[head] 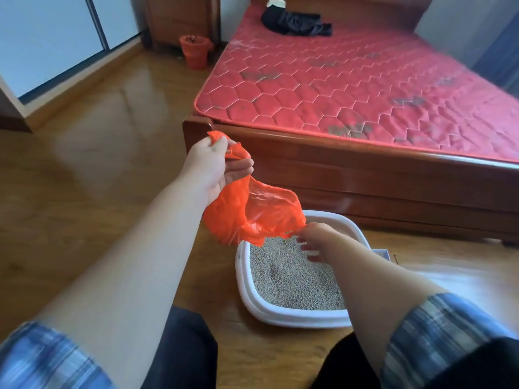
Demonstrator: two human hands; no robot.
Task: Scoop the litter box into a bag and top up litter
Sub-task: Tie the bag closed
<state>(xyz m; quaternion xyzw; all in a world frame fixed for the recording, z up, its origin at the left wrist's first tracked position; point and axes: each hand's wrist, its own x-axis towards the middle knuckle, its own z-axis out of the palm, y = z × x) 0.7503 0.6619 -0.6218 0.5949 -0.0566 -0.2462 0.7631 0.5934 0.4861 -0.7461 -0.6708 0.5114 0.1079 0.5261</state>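
An orange plastic bag [252, 211] hangs stretched between my two hands above the near-left corner of a white litter box [283, 314]. My left hand [216, 167] is raised and grips the bag's top edge. My right hand [317, 240] is lower, over the box, and pinches the bag's bottom edge. The box sits on the wooden floor and holds grey granular litter [292, 279]. No scoop shows.
A wooden bed frame [365, 175] with a red quilted mattress [351, 88] stands right behind the box. An orange bin [195, 51] is by the nightstand at the back. A small grey-white object [382, 252] peeks out right of the box. My knees are at the bottom edge.
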